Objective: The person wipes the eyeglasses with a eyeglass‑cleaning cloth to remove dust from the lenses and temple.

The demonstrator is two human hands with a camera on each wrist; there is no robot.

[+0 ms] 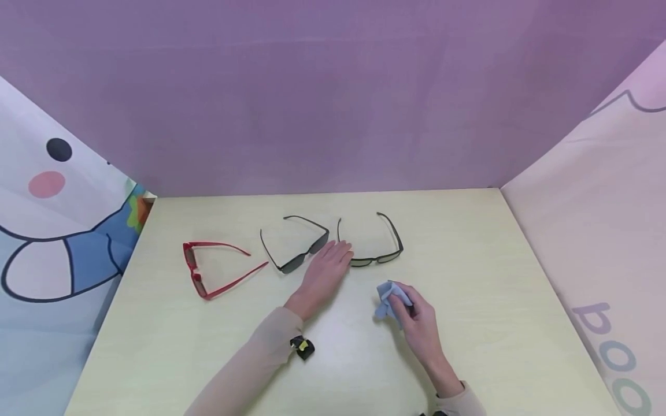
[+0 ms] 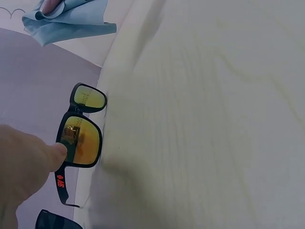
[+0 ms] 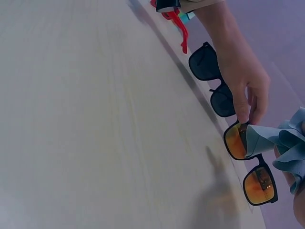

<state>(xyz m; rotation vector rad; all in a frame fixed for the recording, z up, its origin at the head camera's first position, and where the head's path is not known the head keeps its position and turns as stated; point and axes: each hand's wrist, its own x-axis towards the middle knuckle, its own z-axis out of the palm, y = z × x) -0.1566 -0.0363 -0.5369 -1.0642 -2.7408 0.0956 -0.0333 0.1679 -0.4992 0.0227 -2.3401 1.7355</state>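
The left hand [image 1: 325, 271] pinches the mirrored glasses [image 1: 388, 257] at their left end, with the thumb against the lens side. These glasses stand on the table [image 1: 468, 260] as the rightmost of three pairs — lenses toward the person, unfolded arms pointing away. The left wrist view shows yellow-orange lenses and a red marking [image 2: 60, 180] on one arm. The right hand [image 1: 416, 318] grips a crumpled blue cloth [image 1: 386, 300] between thumb and fingers; the cloth is near the mirrored glasses, on the person's side of them, and apart from the lenses. The dark glasses [image 1: 318, 242] lie just left of the left hand, arms unfolded toward the far left. The red glasses [image 1: 194, 268] are positioned farthest left — lenses at the left, arms extending right. A small black device [image 1: 302, 347] is fitted at the left sleeve [image 1: 265, 341]. A purple backdrop [image 1: 333, 115] borders the table's far edge.
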